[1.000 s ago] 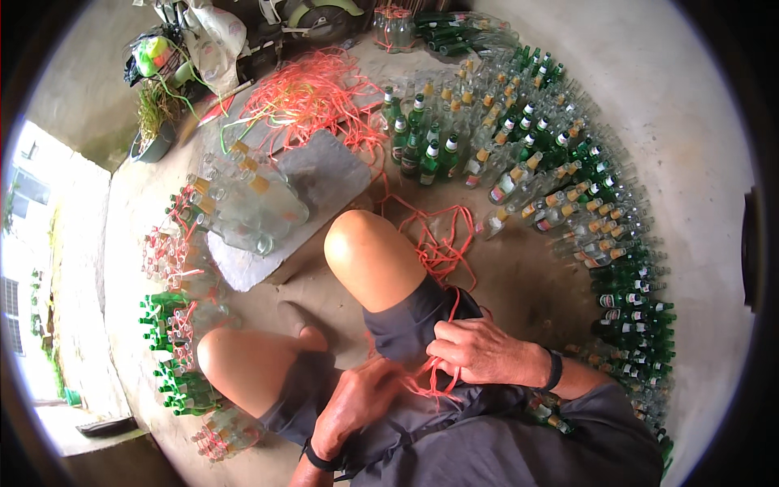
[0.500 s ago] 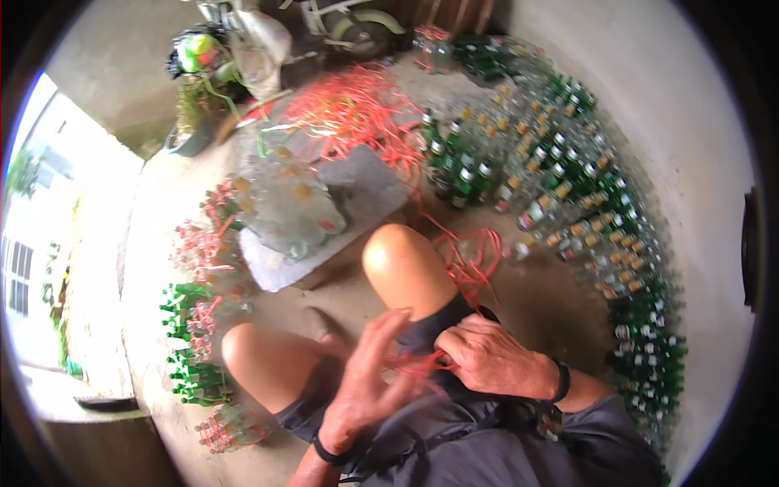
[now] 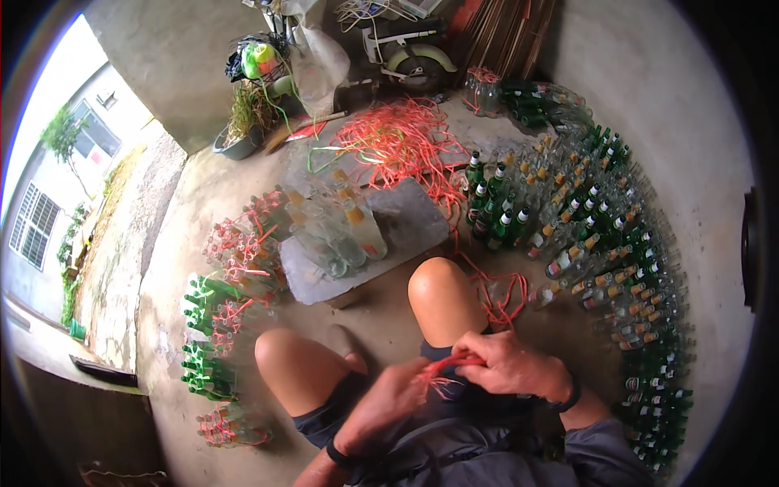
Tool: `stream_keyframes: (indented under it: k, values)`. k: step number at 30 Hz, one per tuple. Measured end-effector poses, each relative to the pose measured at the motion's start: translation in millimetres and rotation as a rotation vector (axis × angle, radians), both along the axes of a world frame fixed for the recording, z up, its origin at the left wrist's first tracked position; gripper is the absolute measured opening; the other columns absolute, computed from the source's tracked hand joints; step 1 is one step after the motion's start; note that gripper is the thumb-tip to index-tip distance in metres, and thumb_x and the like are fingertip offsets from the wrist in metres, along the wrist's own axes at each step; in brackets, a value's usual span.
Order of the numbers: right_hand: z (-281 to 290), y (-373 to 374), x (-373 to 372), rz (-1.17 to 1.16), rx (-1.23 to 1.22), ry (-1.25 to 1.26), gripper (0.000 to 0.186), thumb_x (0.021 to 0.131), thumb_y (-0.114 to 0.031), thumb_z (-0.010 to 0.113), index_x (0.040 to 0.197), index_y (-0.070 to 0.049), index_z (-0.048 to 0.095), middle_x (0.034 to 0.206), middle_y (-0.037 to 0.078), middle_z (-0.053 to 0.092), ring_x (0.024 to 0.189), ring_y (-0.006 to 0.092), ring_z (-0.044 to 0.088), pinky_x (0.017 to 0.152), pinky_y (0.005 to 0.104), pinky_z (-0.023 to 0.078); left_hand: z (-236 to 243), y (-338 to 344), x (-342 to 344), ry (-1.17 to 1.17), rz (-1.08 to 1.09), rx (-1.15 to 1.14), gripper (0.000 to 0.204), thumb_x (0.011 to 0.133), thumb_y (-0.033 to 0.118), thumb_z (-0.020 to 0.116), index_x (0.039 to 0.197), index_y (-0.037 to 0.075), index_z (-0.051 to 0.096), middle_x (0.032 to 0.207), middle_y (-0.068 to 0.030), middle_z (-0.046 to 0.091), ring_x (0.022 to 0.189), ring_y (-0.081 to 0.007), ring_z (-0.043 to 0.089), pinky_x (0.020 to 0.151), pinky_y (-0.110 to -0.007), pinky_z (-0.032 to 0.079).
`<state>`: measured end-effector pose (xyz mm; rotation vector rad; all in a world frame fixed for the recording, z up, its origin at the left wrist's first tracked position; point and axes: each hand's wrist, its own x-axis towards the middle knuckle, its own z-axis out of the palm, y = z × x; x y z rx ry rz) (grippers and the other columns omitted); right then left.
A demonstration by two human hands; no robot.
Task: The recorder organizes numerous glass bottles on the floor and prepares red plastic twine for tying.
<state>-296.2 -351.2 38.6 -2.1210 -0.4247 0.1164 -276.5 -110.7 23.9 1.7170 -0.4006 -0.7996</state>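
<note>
My right hand is closed on a bunch of red plastic string, over my lap. My left hand is closed round the other end of the same string, its fingers slightly blurred. Frayed pale ends stick out between the hands. In front of my knees lies a low grey slab. On its left part stands a group of clear glass bottles, several with orange-yellow neck labels.
Left of the slab stand bottles bundled with red string and green bottles. Beyond the slab lies a tangled heap of red string. Rows of green and clear bottles curve along the right wall. Loose string lies beside my right knee.
My left hand's spread fingers have closed round the string and come nearer the right hand. The view has shifted, so the surroundings sit lower and further right.
</note>
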Motion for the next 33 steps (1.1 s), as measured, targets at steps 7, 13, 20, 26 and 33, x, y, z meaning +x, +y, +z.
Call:
stream_keyframes:
  k: [7, 13, 20, 26, 33]
  values:
    - [2, -52, 17, -0.136, 0.214, 0.361, 0.01, 0.089, -0.011, 0.069, 0.093, -0.002, 0.066, 0.075, 0.0, 0.065, 0.062, 0.0064, 0.059, 0.056, 0.0239, 0.048, 13, 43, 38, 0.026, 0.68, -0.51, 0.028, 0.1, 0.026, 0.051, 0.085, 0.004, 0.059, 0.058, -0.0006, 0.053, 0.046, -0.0085, 0.046, 0.045, -0.025, 0.037]
    - [6, -92, 41, -0.244, 0.309, 0.303, 0.012, 0.097, -0.017, 0.063, 0.096, -0.005, 0.065, 0.063, -0.007, 0.05, 0.053, 0.0005, 0.046, 0.046, 0.0191, 0.037, 33, 75, 69, 0.087, 0.82, -0.768, 0.019, 0.099, 0.026, 0.056, 0.102, 0.008, 0.061, 0.064, 0.0074, 0.031, 0.052, -0.0048, 0.026, 0.045, -0.022, 0.024]
    - [40, -81, 80, -0.288, 0.46, 0.169, 0.028, 0.1, -0.03, 0.057, 0.1, -0.004, 0.066, 0.063, -0.008, 0.042, 0.052, -0.001, 0.036, 0.044, 0.0185, 0.028, 58, 58, 88, -0.007, 0.732, -0.764, 0.02, 0.101, 0.025, 0.055, 0.101, 0.005, 0.06, 0.069, 0.0065, 0.032, 0.058, -0.0066, 0.028, 0.052, -0.025, 0.025]
    - [65, -36, 112, -0.219, 0.502, 0.088, 0.037, 0.101, -0.039, 0.057, 0.103, -0.003, 0.062, 0.06, -0.009, 0.039, 0.048, -0.0016, 0.034, 0.041, 0.0172, 0.027, 69, 31, 107, 0.089, 0.626, -0.767, 0.024, 0.101, 0.021, 0.054, 0.112, 0.0, 0.059, 0.077, 0.0035, 0.043, 0.062, -0.0068, 0.03, 0.056, -0.024, 0.029]
    - [74, 29, 131, 0.082, 0.559, 0.015, 0.027, 0.103, -0.028, 0.056, 0.097, -0.004, 0.064, 0.066, -0.004, 0.051, 0.058, 0.0051, 0.045, 0.053, 0.0225, 0.04, 81, 8, 126, -0.101, 0.304, -0.658, 0.04, 0.103, 0.021, 0.051, 0.134, -0.004, 0.048, 0.121, -0.0086, 0.06, 0.064, -0.0072, 0.032, 0.059, -0.025, 0.032]
